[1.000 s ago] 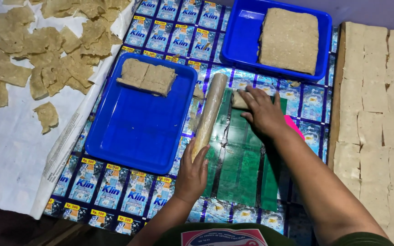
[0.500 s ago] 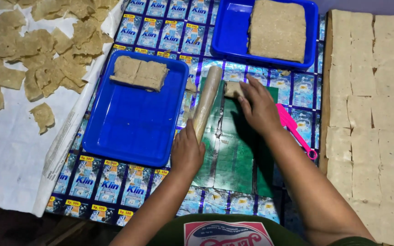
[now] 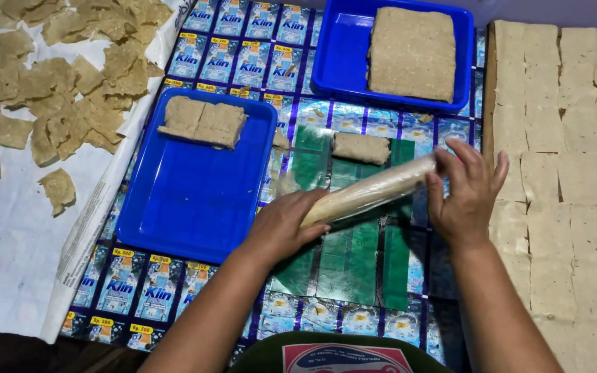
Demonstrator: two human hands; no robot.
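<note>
both hands hold a plastic-wrapped roller (image 3: 371, 192) slantwise above the worktop (image 3: 354, 276): the left hand (image 3: 283, 228) closed round its lower end, the right hand (image 3: 466, 197) gripping its upper end. just beyond the roller a small dough slab (image 3: 361, 147) lies on green plastic (image 3: 354, 249). a blue tray (image 3: 195, 200) at left carries two slabs (image 3: 203, 121); another tray (image 3: 343, 62) behind holds a thick block (image 3: 412, 52). thin pieces (image 3: 57, 76) lie on white paper (image 3: 8, 242) at far left.

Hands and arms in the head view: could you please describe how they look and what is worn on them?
Both the left hand and right hand are bare: no gloves, rings, watch or bracelets show. The forearms are uncovered too, with no sleeve in view. At the bottom edge is a dark green garment with a red and white printed patch.
</note>
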